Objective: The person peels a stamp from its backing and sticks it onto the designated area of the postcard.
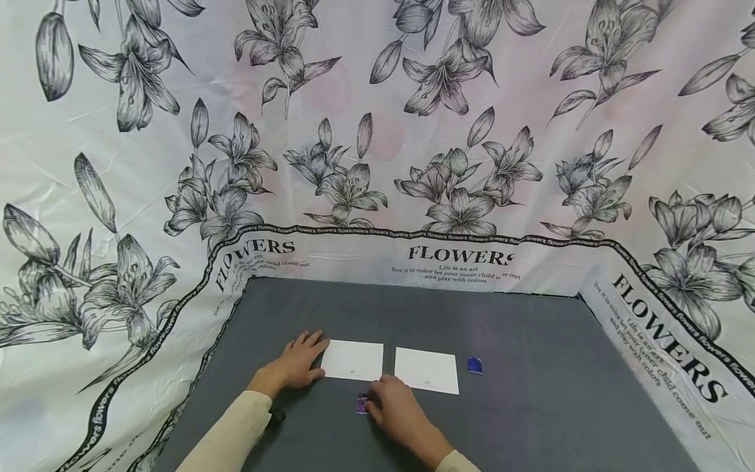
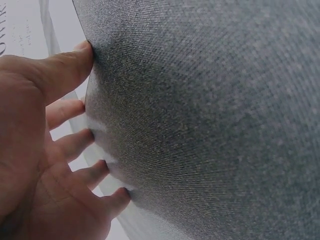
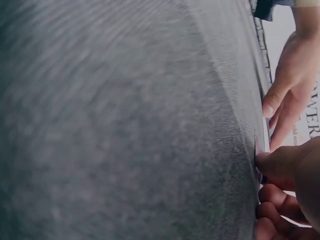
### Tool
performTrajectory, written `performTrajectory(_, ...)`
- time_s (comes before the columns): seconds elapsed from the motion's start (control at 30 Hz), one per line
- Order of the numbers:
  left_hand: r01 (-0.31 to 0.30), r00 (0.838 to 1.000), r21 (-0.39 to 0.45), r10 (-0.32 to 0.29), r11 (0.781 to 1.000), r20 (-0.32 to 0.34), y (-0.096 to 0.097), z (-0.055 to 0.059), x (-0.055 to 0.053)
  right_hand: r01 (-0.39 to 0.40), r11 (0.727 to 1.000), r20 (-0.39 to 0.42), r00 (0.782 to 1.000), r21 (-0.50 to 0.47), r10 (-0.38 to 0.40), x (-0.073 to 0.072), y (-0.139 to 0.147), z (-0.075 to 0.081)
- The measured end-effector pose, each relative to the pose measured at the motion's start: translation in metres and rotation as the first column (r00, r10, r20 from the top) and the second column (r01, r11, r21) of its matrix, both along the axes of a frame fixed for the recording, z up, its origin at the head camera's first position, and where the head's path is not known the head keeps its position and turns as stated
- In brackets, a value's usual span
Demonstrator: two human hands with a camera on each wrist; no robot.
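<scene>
Two white cards lie side by side on the grey table, a left card [image 1: 352,360] and a right card [image 1: 426,370], each with tiny print near its lower edge. My left hand [image 1: 297,362] rests at the left card's left edge, its fingers spread and fingertips down on the cloth. Below the gap between the cards, my right hand [image 1: 400,408] pinches a small purple packet [image 1: 362,404] at the table surface. Its thumb and curled fingers hide part of the packet. In the right wrist view, only a dark bit shows between thumb and forefinger.
A small blue packet [image 1: 474,366] lies to the right of the right card. Grey cloth [image 1: 531,406] covers the table. White sheeting printed with flowers [image 1: 348,190] rises behind and along both sides. A dark object [image 1: 274,419] shows at the left wrist.
</scene>
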State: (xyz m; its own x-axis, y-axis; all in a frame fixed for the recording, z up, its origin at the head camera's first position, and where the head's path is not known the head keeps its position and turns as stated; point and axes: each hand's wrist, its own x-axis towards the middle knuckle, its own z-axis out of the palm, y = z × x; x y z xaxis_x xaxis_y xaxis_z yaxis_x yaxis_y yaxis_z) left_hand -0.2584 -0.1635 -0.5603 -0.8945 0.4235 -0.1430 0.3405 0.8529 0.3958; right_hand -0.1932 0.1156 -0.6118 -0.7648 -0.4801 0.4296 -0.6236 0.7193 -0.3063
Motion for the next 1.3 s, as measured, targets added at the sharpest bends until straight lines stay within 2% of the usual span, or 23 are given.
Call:
performTrajectory(0.07,-0.002,1.0,0.004,0.002,1.0,0.003,0.0,0.0,0.001,-0.02,0.999,-0.035,0.999,-0.032,0.018,-0.005,0.003,-0.014)
performTrajectory(0.2,-0.005,1.0,0.009,0.005,1.0,0.011,0.0,-0.001,0.001,-0.038,0.998,-0.042,0.998,-0.059,0.036,-0.009,0.005,-0.022)
performTrajectory(0.27,-0.006,1.0,0.011,0.006,1.0,0.014,0.0,-0.001,0.0,-0.037,0.997,-0.009,0.999,-0.061,0.036,-0.006,0.005,-0.013)
performTrajectory(0.4,-0.005,1.0,0.014,0.005,1.0,0.012,0.0,-0.003,0.0,-0.01,0.999,0.105,0.994,-0.045,0.014,0.003,0.002,0.011)
performTrajectory(0.57,-0.006,1.0,0.017,0.006,1.0,0.01,-0.001,-0.003,-0.001,0.02,1.0,0.191,0.981,0.014,-0.022,0.006,0.0,0.022)
performTrajectory(1.3,-0.004,1.0,0.006,0.004,1.0,0.004,-0.001,-0.004,-0.001,0.029,0.999,0.161,0.987,-0.032,-0.023,0.007,-0.002,0.048)
